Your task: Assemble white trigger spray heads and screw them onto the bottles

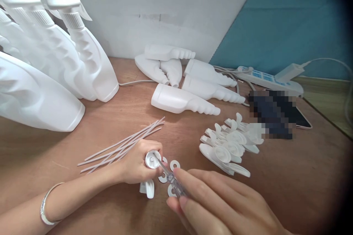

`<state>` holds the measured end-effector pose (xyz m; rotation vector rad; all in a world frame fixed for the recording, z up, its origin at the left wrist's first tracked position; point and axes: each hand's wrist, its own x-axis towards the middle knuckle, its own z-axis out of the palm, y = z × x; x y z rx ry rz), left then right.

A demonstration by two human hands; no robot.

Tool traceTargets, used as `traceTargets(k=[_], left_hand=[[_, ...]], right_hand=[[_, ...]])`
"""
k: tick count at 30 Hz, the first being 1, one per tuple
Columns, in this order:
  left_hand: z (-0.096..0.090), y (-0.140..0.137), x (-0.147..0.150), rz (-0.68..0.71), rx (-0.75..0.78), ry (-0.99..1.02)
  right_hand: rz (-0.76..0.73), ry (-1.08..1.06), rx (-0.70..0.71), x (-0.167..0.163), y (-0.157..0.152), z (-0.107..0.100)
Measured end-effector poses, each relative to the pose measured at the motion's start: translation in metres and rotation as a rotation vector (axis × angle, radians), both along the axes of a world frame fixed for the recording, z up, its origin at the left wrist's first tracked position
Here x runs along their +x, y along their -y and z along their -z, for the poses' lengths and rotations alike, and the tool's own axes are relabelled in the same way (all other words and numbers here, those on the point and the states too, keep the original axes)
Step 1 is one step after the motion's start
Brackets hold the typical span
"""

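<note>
My left hand is closed around a white spray trigger head, its round collar opening turned up towards me. The trigger end shows below my fist. Between the fingertips of my right hand is a small screwdriver with a clear handle. Its thin metal shaft reaches into the collar opening; the very tip is hard to make out. Several flat white ring washers lie on the table just beyond and beneath the screwdriver, partly hidden by my hands. Thin white dip tubes lie crossed in a loose bundle behind my left wrist.
Several spray bottles with heads stand at the left. Headless white bottles lie at the back middle. More trigger heads are grouped on the right. Behind them are a power strip with cables and a pixelated dark phone-like object.
</note>
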<state>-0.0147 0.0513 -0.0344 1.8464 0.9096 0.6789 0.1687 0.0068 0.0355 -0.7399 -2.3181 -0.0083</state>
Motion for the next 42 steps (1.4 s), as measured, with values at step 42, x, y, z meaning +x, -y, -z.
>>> traceTargets(k=[42], left_hand=[[0.0,0.0,0.002,0.146,0.265,-0.121]], right_hand=[[0.114,-0.057,-0.844,0.019,-0.036,-0.02]])
